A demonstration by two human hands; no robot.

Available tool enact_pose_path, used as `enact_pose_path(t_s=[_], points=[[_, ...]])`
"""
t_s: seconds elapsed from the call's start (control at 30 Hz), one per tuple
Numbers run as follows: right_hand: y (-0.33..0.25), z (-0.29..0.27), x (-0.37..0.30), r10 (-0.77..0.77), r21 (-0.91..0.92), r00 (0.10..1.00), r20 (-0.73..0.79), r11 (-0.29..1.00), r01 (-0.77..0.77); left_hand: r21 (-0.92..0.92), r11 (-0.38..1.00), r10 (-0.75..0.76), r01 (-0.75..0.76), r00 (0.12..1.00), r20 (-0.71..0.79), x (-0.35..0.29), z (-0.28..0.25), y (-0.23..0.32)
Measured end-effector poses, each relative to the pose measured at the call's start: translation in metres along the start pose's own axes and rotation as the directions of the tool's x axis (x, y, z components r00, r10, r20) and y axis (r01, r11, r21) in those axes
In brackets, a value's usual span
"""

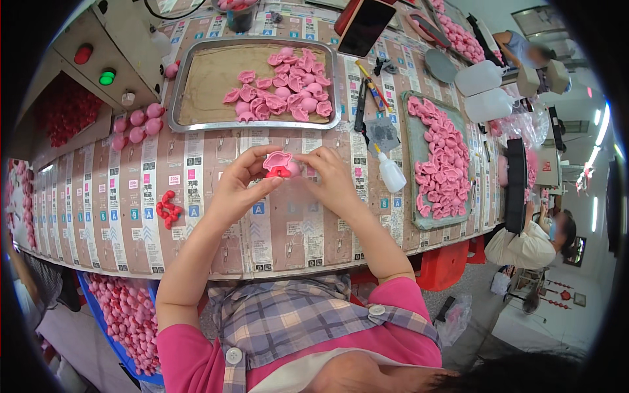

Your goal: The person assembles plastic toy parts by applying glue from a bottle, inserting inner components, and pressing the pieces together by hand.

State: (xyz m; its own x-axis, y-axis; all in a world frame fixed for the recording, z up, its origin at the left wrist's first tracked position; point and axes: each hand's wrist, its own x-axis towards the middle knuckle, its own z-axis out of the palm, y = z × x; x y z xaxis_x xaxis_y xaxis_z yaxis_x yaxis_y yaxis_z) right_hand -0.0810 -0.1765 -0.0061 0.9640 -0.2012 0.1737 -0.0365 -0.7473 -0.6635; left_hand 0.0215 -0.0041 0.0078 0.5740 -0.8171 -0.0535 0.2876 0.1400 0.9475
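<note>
Near the middle of the table, my left hand [244,180] is closed, its thumb and fingers pinching a hollow pink moulded piece [278,158] with a wavy rim. A small red part [278,172] sits just below that piece, against the thumb. Close beside it, my right hand [327,178] has its fingertips on a round pink ball [293,169]; its thumb is partly blurred. Whether the ball touches the moulded piece I cannot tell. Beyond both hands lies a metal tray [255,124] bearing many similar pink pieces and balls.
Red parts [168,209] lie left of my hands. To the right are a white squeeze bottle [392,173] and a green-grey tray [432,223] heaped with pink pieces. A machine [124,39] with lit buttons stands far left. A blue crate [108,337] of pink balls is below the table edge.
</note>
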Motion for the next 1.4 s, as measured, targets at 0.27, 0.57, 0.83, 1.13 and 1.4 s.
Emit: enact_pose_path(t_s=[0.27, 0.57, 0.83, 1.13, 1.4], points=[[0.0, -0.01, 0.003, 0.028, 0.152, 0.983, -0.181, 0.988, 0.0, 0.098, 0.981, -0.173, 0.168, 0.984, 0.042, 0.0, 0.004, 0.003], [-0.02, -0.021, -0.005, -0.069, 0.387, 0.997, -0.038, 0.919, 0.078, 0.272, 0.954, -0.159, 0.123, 0.981, 0.112, -0.001, 0.003, -0.006], [-0.02, -0.02, -0.005, -0.074, 0.297, 0.997, 0.007, 0.952, 0.068, 0.395, 0.917, -0.114, 0.058, 0.986, 0.119, -0.001, 0.003, -0.004], [-0.025, -0.021, -0.005, -0.114, 0.214, 0.992, -0.057, 0.969, 0.124, 0.435, 0.898, 0.019, -0.061, 0.995, 0.101, -0.003, 0.005, -0.001], [-0.029, -0.017, -0.009, 0.02, 0.433, 0.996, -0.091, 0.901, 0.022, 0.489, 0.831, 0.233, -0.267, 0.964, 0.131, -0.002, 0.006, 0.003]])
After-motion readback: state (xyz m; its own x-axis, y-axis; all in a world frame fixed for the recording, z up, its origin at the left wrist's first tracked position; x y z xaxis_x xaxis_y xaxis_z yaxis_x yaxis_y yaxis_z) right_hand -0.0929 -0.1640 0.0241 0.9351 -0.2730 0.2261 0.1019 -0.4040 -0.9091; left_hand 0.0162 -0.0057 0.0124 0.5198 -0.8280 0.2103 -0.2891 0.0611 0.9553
